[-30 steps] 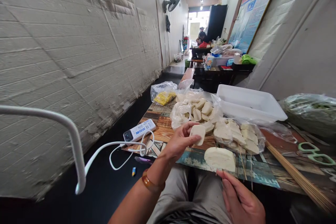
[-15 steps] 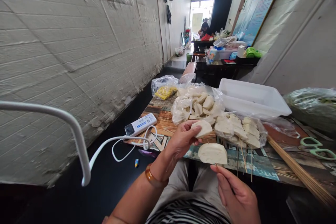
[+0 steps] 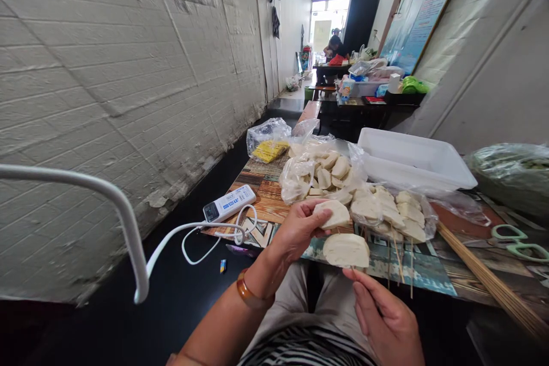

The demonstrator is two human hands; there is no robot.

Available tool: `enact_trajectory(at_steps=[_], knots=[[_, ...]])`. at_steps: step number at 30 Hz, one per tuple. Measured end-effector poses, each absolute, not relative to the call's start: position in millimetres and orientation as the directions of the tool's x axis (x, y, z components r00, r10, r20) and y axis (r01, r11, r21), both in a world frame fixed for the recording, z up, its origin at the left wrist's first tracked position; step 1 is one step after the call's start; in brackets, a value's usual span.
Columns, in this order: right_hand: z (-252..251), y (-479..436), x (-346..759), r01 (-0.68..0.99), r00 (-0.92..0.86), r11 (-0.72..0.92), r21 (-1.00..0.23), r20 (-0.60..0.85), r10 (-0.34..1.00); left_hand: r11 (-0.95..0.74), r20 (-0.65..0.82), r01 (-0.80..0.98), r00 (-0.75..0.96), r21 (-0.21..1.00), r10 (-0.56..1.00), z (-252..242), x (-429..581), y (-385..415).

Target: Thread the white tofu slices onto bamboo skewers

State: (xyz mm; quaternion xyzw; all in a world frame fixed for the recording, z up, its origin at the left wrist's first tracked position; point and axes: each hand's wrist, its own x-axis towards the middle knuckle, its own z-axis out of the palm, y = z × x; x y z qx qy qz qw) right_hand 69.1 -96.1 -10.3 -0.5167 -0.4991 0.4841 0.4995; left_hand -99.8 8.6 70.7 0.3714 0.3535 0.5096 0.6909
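Note:
My left hand (image 3: 302, 226) pinches a white, half-round steamed bun slice (image 3: 333, 214) by its left side. Just below it, a second bun slice (image 3: 346, 250) is threaded on a thin wooden skewer (image 3: 352, 268). The skewer's lower end is between the thumb and fingers of my right hand (image 3: 380, 309). A bit of the skewer shows above the lower slice, close under the upper one; I cannot tell whether it enters it. Skewered slices (image 3: 386, 209) lie on a plastic bag to the right, sticks toward me. Behind my left hand, an open clear bag holds loose slices (image 3: 328, 174).
A white plastic bin (image 3: 418, 154) stands at the back right. Bundled skewers (image 3: 484, 274) and green-handled scissors (image 3: 510, 240) lie on the right. On the left are a white power bank (image 3: 229, 203) with a cable and a bag of yellow food (image 3: 270, 150). A person (image 3: 335, 48) sits far back.
The slice in my left hand has shifted slightly right and down toward the skewered one. My right hand, with the skewer, has moved a touch left.

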Motion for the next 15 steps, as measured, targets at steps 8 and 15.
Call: enact_trajectory(at_steps=[8,15], knots=[[-7.7,-95.5,68.8,0.026,0.004,-0.026,-0.999,-0.026,1.0,0.164,-0.089,-0.382,0.207,0.909,0.974,67.7,-102.6,8.4],[-10.9,-93.7,70.3,0.058,-0.003,-0.06,-0.997,-0.06,0.998,0.049,0.029,-0.332,0.226,0.942,0.974,69.6,-104.5,6.4]])
